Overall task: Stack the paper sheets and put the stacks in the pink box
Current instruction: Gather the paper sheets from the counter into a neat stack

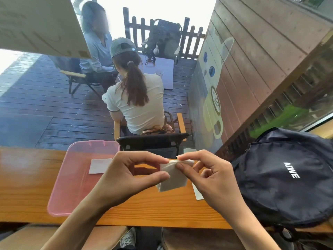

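Head view: the pink box (72,177) lies on the wooden worktop (27,177) holding one white paper stack (100,166). Both hands, left hand (126,179) and right hand (214,177), pinch another sheet stack (173,179) between their fingers (158,175), above the worktop just right of the box.

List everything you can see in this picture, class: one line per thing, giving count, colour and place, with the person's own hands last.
Pink box: one, translucent pink, left on table.
Paper sheet in box: one, white, lying flat inside.
Paper stack: one, white, held above table.
Loose paper: at least one, white, on table under right hand.
Table: one, orange wood, foreground.
Backpack: one, black, right on table.
Seated people: two, on deck beyond.
Left hand: fingers pinching the stack's left side.
Right hand: fingers pinching the stack's top edge.
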